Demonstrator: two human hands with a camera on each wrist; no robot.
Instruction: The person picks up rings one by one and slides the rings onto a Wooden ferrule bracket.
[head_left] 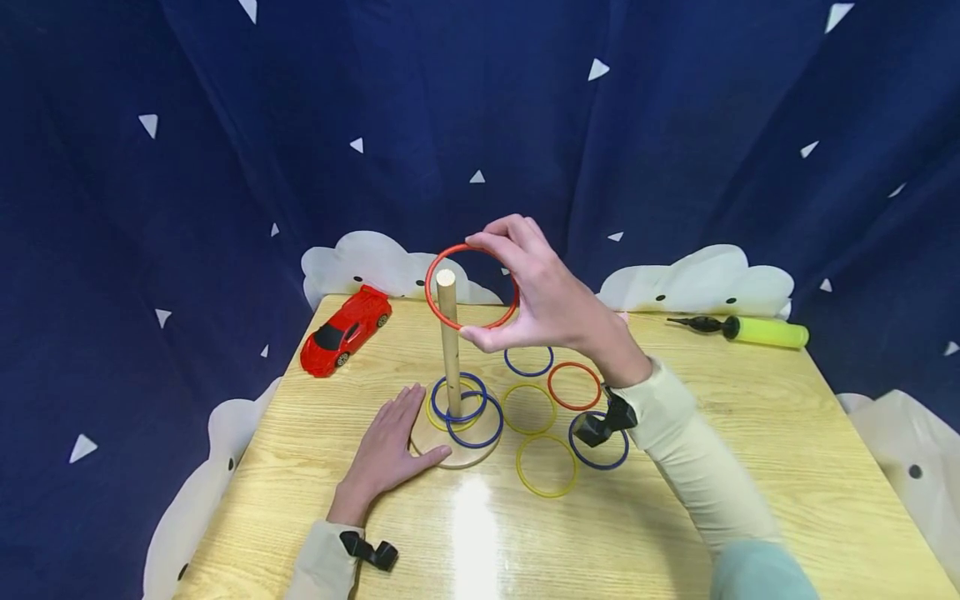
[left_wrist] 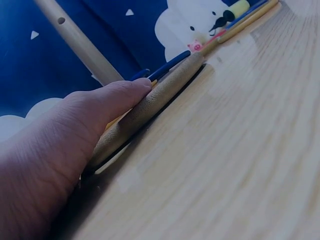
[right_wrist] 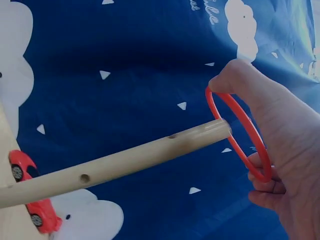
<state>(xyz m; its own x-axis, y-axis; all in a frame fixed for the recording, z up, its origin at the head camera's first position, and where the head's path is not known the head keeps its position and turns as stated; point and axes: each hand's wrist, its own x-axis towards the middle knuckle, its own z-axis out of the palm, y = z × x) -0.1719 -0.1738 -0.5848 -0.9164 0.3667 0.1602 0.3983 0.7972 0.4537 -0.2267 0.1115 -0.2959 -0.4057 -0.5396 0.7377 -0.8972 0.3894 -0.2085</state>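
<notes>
pinching a red ring (head_left: 471, 287) over the peg (head_left: 449, 342), the right hand (head_left: 547, 300); only the left-wrist view shows the flat left hand (left_wrist: 55, 150) touching the base rim (left_wrist: 155, 102).

No legible text, white lettering on the blue backdrop (right_wrist: 202, 12) too cut off to read

head cam high over the bench (head_left: 675, 533), both wrist cams super close, all sharing the wooden peg (head_left: 448, 342)
</notes>
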